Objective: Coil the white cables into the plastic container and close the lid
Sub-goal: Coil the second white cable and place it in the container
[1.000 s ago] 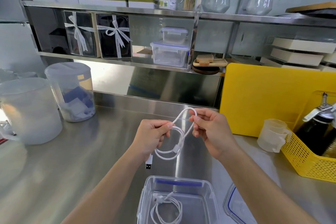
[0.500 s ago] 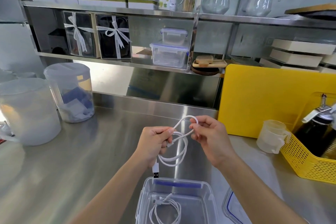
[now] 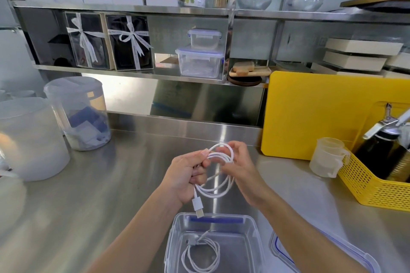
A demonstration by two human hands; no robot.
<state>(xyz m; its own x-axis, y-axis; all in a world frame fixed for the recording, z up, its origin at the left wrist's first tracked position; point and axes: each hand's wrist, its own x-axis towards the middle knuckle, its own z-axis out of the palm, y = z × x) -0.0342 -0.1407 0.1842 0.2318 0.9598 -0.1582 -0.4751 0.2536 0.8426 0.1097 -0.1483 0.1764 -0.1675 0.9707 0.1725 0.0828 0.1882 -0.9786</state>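
Note:
A white USB cable (image 3: 216, 190) is gathered in loops between both hands, above the steel counter. My left hand (image 3: 185, 176) grips the bundle, and the USB plug (image 3: 198, 206) hangs down from it. My right hand (image 3: 238, 167) pinches the top loops on the right side. Just below stands an open clear plastic container (image 3: 177, 237) with a second coiled white cable (image 3: 203, 252) lying on its bottom. The container's lid (image 3: 346, 252), clear with a blue seal, lies to its right, partly hidden by my right forearm.
A yellow mesh basket (image 3: 377, 186) with a dark bottle and a small measuring cup (image 3: 326, 157) stand at the right. A yellow cutting board (image 3: 310, 117) leans behind them. Two large translucent tubs (image 3: 77, 113) stand at the left. Shelves with boxes and jars run along the back.
The hands have come closer together and gathered the cable into tighter loops. The USB plug now hangs lower, just over the container's far rim.

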